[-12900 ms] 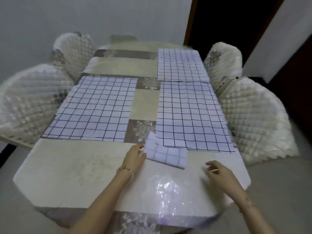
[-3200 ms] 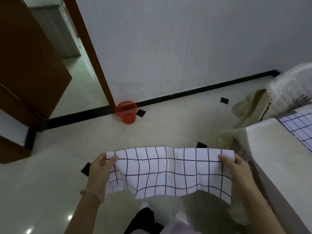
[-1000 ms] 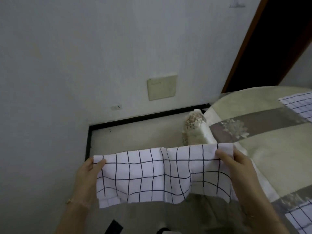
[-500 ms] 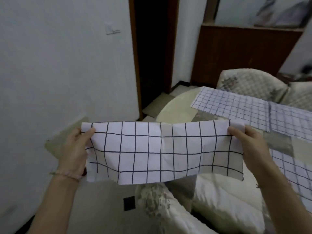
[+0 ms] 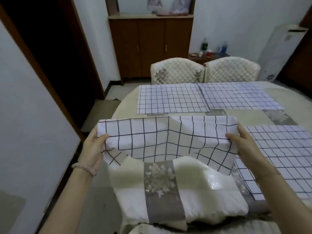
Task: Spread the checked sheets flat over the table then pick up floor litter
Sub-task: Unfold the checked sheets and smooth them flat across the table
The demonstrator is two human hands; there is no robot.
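Note:
I hold a white checked sheet [image 5: 168, 141] stretched between both hands above the near left corner of the table [image 5: 128, 105]. My left hand [image 5: 93, 149] pinches its left edge and my right hand [image 5: 244, 146] pinches its right edge. The sheet sags in the middle and hangs over a chair back [image 5: 168, 188] in front of me. Three checked sheets lie flat on the table: one at the far left [image 5: 170, 98], one at the far right [image 5: 236, 97], one at the near right [image 5: 283, 157].
Two padded white chairs [image 5: 177, 71] [image 5: 231, 70] stand behind the table. A brown cabinet [image 5: 148, 46] is against the back wall, with bottles [image 5: 204, 45] on a low stand beside it. A dark doorway [image 5: 50, 53] opens on the left. Bare floor [image 5: 98, 112] lies left of the table.
My view has swung right from the wall and doorway onto the table. The sheet, still held in both hands, is now over the table corner and chair back.

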